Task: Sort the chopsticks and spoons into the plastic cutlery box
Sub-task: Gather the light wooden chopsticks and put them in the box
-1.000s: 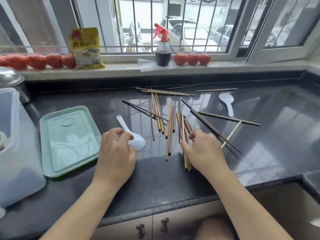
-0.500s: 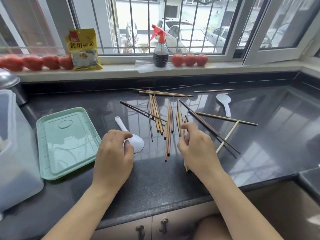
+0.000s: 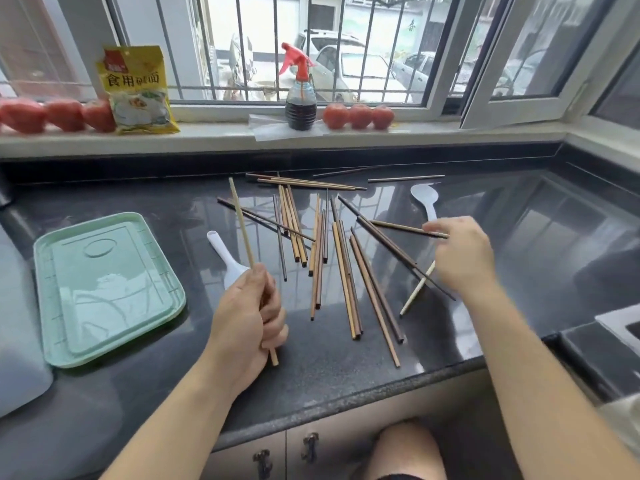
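Several brown and dark chopsticks (image 3: 318, 254) lie scattered on the black counter (image 3: 346, 368). My left hand (image 3: 246, 313) is closed around a pale bamboo chopstick (image 3: 240, 223) that points up and away. A white spoon (image 3: 225, 254) lies just behind that hand. My right hand (image 3: 460, 258) is over the right side of the pile, its fingertips pinching the end of a brown chopstick (image 3: 394, 226). A second white spoon (image 3: 424, 199) lies beyond it. A pale green plastic lid (image 3: 104, 289) rests at the left, beside a translucent plastic box (image 3: 17, 341) cut off by the frame edge.
On the windowsill stand a yellow food packet (image 3: 138, 91), a spray bottle (image 3: 300, 98) and rows of tomatoes (image 3: 358, 116). A few chopsticks (image 3: 405, 178) lie near the back wall. The counter's front edge runs just below my wrists; a sink corner (image 3: 620, 327) shows at the right.
My left hand left the spoon and now holds a pale chopstick raised off the counter. My right hand moved right, from the middle of the pile to a brown chopstick.
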{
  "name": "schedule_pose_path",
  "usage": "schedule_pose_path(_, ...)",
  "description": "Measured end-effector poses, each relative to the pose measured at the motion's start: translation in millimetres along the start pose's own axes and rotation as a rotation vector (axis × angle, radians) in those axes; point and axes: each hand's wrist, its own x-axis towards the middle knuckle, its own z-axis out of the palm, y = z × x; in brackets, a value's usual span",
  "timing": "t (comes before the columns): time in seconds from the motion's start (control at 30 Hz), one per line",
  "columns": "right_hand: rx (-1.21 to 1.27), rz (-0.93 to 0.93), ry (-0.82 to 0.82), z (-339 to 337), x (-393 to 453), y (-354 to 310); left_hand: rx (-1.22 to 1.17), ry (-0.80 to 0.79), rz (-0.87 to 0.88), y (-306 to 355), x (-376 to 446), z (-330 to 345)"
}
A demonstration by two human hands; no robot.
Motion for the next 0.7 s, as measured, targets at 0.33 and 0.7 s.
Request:
schedule_pose_path(0.33, -0.142, -0.313, -0.208, 6, 18, 78, 0.053, -0.012, 0.061, -7, 4, -4)
schedule_pose_path(0.7, -0.132, -0.335, -0.116, 18, 9, 88, 0.082, -0.044, 0.018, -10, 7, -5)
